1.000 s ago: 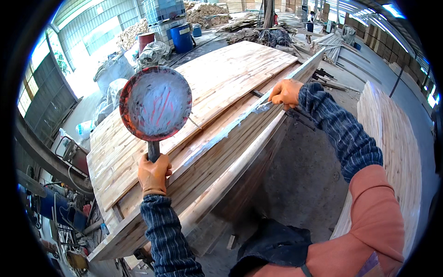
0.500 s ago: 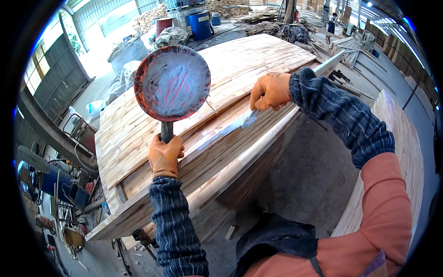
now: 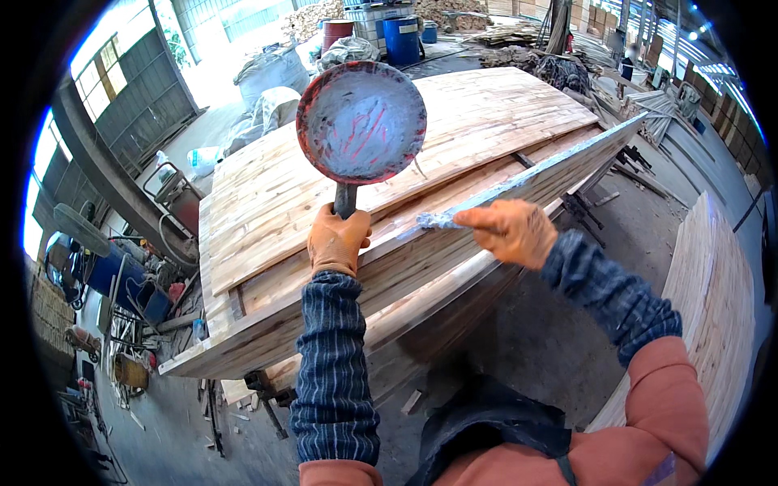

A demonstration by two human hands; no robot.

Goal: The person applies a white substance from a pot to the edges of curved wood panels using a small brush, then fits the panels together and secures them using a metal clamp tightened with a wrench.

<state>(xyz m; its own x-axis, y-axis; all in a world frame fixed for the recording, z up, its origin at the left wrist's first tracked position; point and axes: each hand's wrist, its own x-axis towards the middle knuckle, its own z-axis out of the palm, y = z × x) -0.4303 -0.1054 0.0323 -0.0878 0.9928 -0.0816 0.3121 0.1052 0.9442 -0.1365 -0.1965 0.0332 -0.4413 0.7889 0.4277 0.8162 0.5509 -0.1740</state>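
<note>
My left hand (image 3: 336, 241), in an orange glove, grips the dark handle of a round frying pan (image 3: 362, 121) held up over the wood. White-grey paste, probably glue, coats its inside, and reddish streaks show through. My right hand (image 3: 519, 232), gloved too, is closed on a brush (image 3: 438, 219) whose tip is thick with the same paste; its handle is mostly hidden by my fingers. The brush tip lies at the upper edge of a long upright wooden board (image 3: 356, 287). Wet paste (image 3: 559, 162) runs along that edge, away to the far right.
Large joined-wood panels (image 3: 324, 194) lie behind the upright board. Dark metal clamps (image 3: 582, 212) stick out beneath it. Another wood panel (image 3: 697, 300) stands at the right. A blue drum (image 3: 402, 40), sacks (image 3: 271, 73) and timber piles are farther back; a hand truck (image 3: 174, 198) stands left.
My right hand has shifted right and toward me along the board edge, and the brush now points left. More of the far edge shows paste. The pan appears farther right in view.
</note>
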